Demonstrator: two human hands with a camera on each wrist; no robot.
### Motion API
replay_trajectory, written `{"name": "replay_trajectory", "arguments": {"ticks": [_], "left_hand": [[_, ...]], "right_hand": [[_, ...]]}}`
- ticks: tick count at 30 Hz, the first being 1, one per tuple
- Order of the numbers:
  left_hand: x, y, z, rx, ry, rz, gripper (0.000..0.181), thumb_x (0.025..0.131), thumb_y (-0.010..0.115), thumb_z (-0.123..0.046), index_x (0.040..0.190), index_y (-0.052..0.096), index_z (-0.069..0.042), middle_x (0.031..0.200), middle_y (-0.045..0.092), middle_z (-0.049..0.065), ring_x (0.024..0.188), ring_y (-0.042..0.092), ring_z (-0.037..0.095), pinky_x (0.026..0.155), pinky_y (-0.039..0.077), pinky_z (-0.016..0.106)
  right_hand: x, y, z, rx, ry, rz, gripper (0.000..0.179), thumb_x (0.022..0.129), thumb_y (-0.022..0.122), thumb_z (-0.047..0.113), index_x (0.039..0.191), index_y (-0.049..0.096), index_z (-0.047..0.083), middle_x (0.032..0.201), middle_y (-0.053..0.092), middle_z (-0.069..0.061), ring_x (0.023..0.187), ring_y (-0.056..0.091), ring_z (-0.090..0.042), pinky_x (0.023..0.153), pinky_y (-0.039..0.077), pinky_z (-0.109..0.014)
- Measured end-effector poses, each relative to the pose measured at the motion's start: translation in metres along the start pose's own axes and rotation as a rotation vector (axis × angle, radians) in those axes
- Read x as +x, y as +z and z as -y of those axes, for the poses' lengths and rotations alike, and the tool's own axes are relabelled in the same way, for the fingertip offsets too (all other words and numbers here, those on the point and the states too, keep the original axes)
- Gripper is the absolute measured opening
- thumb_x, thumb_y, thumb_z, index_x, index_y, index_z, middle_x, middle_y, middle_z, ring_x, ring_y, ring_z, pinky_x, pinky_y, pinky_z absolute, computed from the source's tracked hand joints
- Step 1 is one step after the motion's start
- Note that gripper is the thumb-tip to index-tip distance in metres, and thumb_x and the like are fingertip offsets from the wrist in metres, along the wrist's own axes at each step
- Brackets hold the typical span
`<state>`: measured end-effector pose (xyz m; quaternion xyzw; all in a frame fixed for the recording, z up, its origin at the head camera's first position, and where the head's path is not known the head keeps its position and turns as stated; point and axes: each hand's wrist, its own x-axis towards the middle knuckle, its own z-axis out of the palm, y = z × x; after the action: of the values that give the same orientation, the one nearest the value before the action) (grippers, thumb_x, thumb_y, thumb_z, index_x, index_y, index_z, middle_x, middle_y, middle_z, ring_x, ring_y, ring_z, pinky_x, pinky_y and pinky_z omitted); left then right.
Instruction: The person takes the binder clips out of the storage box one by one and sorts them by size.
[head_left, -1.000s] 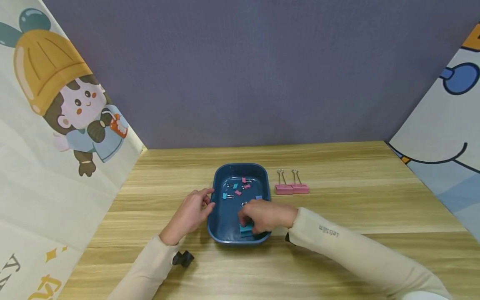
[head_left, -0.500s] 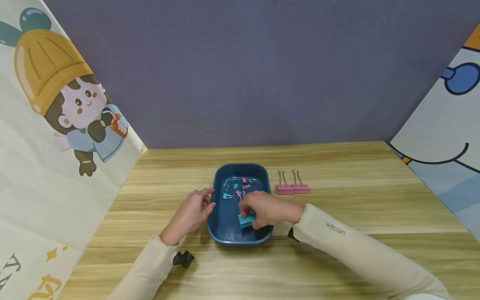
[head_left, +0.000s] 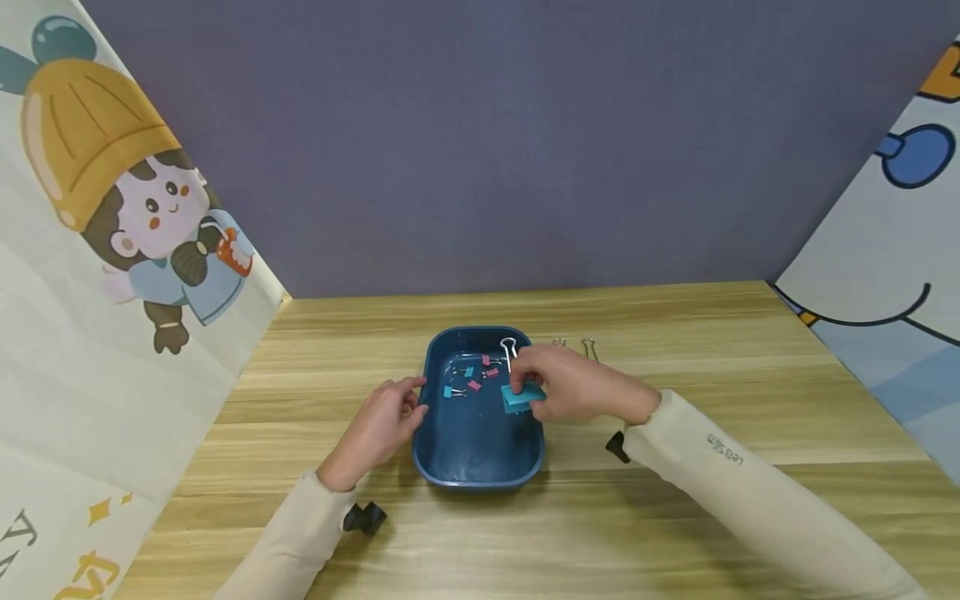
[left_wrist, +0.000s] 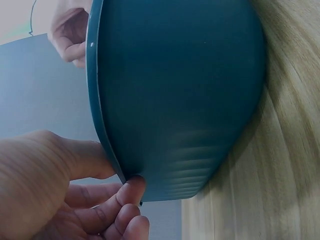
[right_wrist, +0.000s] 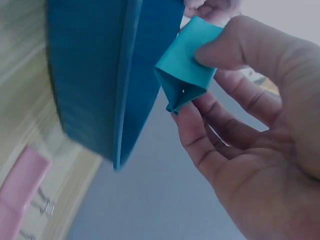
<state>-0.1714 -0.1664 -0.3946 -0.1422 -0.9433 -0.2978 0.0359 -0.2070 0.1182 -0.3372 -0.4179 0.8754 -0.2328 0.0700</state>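
Note:
My left hand [head_left: 380, 425] pinches the left rim of a dark blue plastic tray [head_left: 478, 485]; in the left wrist view a fingertip [left_wrist: 132, 190] lies on its outer wall. Between thumb and fingers, my right hand [head_left: 577, 385] grips a large teal binder clip [head_left: 519, 400], raised by the tray's right rim. One silver handle of it points away. The right wrist view shows the clip's hollow triangular end [right_wrist: 181, 90]. Small teal and pink binder clips [head_left: 475, 385] lie scattered toward the back of the tray floor.
On the wooden table [head_left: 675, 358] right of the tray stand two large pink binder clips [right_wrist: 20, 192]; in the head view my right hand hides all but their handles [head_left: 589, 347]. A grey-purple panel [head_left: 480, 150] rises behind the table, with printed sheets on both sides.
My right hand has lifted the large teal binder clip from the tray's near right corner and carried it up, away from me and rightward to the rim. My left hand stays put.

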Motion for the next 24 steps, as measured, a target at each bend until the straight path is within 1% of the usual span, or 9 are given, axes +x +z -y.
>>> {"name": "replay_trajectory", "arguments": {"ticks": [4,7,10,13,16,20,24], "left_hand": [[0.0,0.001,0.0,-0.004,0.002,-0.001,0.039,0.086,0.067,-0.006,0.123,0.058,0.004,0.077,0.055,-0.002,0.074,0.046,0.016,0.061,0.044,0.029],[0.0,0.001,0.001,-0.005,0.01,-0.006,0.039,0.086,0.067,-0.006,0.123,0.058,0.004,0.077,0.055,-0.001,0.074,0.047,0.016,0.061,0.044,0.029],[0.0,0.0,0.002,-0.005,0.013,-0.016,0.039,0.086,0.067,-0.006,0.122,0.058,0.004,0.077,0.055,-0.001,0.074,0.047,0.016,0.061,0.044,0.028],[0.0,0.0,0.003,-0.001,0.019,-0.028,0.039,0.086,0.067,-0.005,0.123,0.058,0.004,0.077,0.055,-0.001,0.074,0.048,0.016,0.061,0.044,0.028],[0.0,0.0,0.004,-0.002,0.025,-0.029,0.039,0.086,0.067,-0.005,0.122,0.058,0.004,0.077,0.056,-0.001,0.075,0.048,0.016,0.062,0.044,0.028],[0.001,0.0,0.003,0.0,0.023,-0.019,0.04,0.085,0.067,-0.005,0.123,0.058,0.005,0.078,0.056,0.0,0.075,0.048,0.016,0.062,0.044,0.028],[0.001,0.002,0.003,0.004,0.024,-0.015,0.04,0.085,0.067,-0.005,0.123,0.058,0.005,0.079,0.057,0.0,0.075,0.048,0.016,0.062,0.044,0.029]], "right_hand": [[-0.01,-0.007,-0.013,-0.001,-0.003,-0.065,0.024,0.07,0.068,-0.002,0.083,0.062,0.018,0.084,0.055,0.005,0.069,0.051,-0.018,0.06,0.044,-0.028],[-0.018,-0.009,-0.026,0.001,-0.013,-0.117,0.026,0.066,0.068,-0.004,0.081,0.062,0.017,0.083,0.055,0.004,0.068,0.052,-0.02,0.059,0.044,-0.027],[-0.025,-0.01,-0.039,-0.001,-0.01,-0.155,0.027,0.065,0.068,-0.005,0.081,0.062,0.015,0.082,0.055,0.003,0.068,0.051,-0.018,0.059,0.043,-0.026],[-0.033,-0.013,-0.05,-0.008,0.043,-0.178,0.028,0.063,0.069,-0.005,0.08,0.061,0.015,0.08,0.055,0.003,0.068,0.05,-0.017,0.059,0.043,-0.028],[-0.042,-0.018,-0.061,-0.004,0.112,-0.177,0.029,0.062,0.071,-0.006,0.08,0.059,0.015,0.079,0.055,0.002,0.07,0.05,-0.018,0.062,0.044,-0.031],[-0.055,-0.023,-0.077,0.018,0.181,-0.147,0.027,0.068,0.074,-0.003,0.082,0.059,0.014,0.082,0.057,0.002,0.075,0.052,-0.018,0.067,0.046,-0.034],[-0.069,-0.026,-0.099,0.042,0.232,-0.137,0.025,0.07,0.077,0.0,0.083,0.06,0.013,0.083,0.057,0.001,0.076,0.052,-0.019,0.067,0.046,-0.036]]}}
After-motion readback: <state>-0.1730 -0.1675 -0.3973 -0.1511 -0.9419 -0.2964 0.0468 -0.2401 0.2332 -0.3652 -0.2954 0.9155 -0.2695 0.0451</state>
